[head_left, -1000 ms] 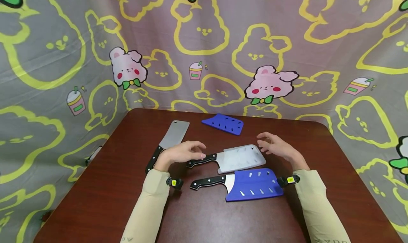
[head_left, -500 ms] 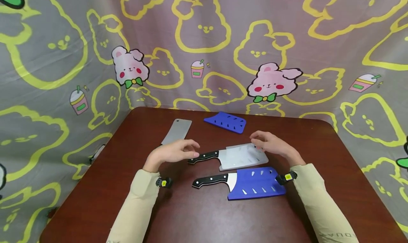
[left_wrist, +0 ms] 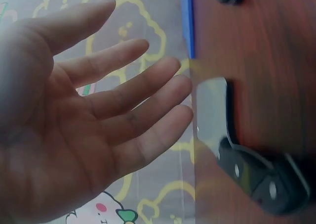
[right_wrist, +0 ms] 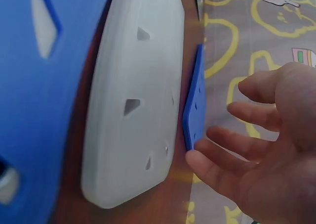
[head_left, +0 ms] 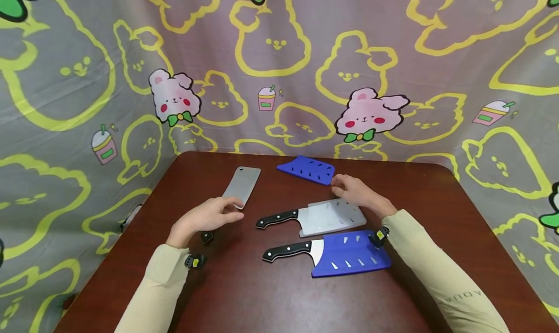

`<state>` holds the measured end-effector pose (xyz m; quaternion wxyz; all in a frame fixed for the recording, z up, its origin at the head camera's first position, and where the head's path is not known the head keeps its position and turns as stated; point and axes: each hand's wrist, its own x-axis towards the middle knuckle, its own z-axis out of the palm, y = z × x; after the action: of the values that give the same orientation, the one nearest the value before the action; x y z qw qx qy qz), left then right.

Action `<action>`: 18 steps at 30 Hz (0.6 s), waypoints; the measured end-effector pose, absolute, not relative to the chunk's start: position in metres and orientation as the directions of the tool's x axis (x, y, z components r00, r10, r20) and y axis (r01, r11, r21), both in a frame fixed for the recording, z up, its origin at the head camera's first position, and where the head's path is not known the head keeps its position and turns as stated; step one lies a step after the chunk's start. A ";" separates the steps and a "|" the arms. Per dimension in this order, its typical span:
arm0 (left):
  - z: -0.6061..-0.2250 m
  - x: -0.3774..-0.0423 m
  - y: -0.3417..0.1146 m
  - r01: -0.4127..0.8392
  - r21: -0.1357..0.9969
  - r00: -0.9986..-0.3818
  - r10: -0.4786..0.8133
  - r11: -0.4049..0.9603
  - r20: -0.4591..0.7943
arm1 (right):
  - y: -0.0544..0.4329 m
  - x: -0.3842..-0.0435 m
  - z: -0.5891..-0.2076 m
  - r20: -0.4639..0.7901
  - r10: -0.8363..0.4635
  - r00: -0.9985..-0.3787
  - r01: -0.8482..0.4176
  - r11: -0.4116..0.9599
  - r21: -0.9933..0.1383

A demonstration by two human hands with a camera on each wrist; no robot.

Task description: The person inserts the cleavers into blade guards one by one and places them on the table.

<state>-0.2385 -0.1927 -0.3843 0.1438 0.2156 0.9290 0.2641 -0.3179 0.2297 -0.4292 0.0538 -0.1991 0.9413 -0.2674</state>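
Observation:
My left hand (head_left: 208, 216) hovers over the handle end of a bare cleaver (head_left: 244, 183), its fingers relaxed and holding nothing. The left wrist view shows that cleaver's grey blade and black handle (left_wrist: 261, 177) beyond the fingertips. Part of the handle is hidden under the hand in the head view. At the right, my right hand (head_left: 360, 194) reaches close to a loose blue blade cover (head_left: 307, 170) with slots. Loosely bent fingers are near the cover's edge (right_wrist: 193, 103) in the right wrist view; whether they touch it I cannot tell.
A cleaver in a translucent white cover (head_left: 327, 219) lies mid-table, partly beneath the right forearm. In front of it lies another cleaver in a blue cover (head_left: 349, 254). A patterned curtain (head_left: 279, 90) rises behind the brown table (head_left: 279, 304).
My left hand has moved left, away from the white-covered cleaver's handle to the bare cleaver. My right hand has moved left and toward the loose blue cover. The knives have stayed put.

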 end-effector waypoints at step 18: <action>-0.402 -0.248 -0.219 0.242 0.385 -0.912 0.344 0.890 -0.223 | 0.211 -0.335 -0.423 -0.181 -0.437 -0.881 -0.353 0.863 -0.362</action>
<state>-0.2477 -0.2190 -0.4019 0.1441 0.1525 0.9615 0.1776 -0.3352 0.2107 -0.4228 0.1294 -0.2065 0.9563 -0.1614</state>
